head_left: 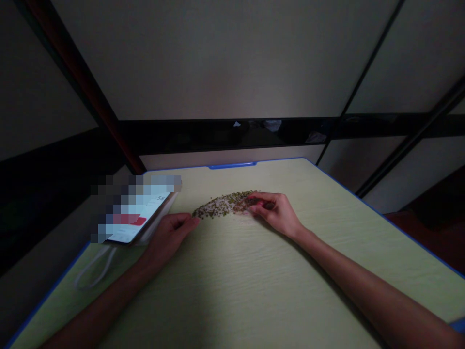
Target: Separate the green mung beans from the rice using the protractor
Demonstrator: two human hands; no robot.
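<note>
A low, spread-out pile of small mixed grains (220,204), green and whitish, lies across the middle of the table; a reddish-brown patch (241,205) shows at its right part. My left hand (174,230) rests at the pile's left end, fingers curled and thumb against the forefinger; whatever may be in the pinch is too small to tell. Over the right end of the pile, my right hand (278,213) is curled with thumb and fingertips drawn in among the grains. Something red shows dimly under its fingers, and I cannot make out what it is.
A phone with a lit screen (140,215), partly pixelated, leans on a pale support at the left, with a white loop of cord (96,283) below it. The pale table (225,291) has a blue edge and a blue handle (232,165) at the back. Cabinet panels (225,63) stand behind.
</note>
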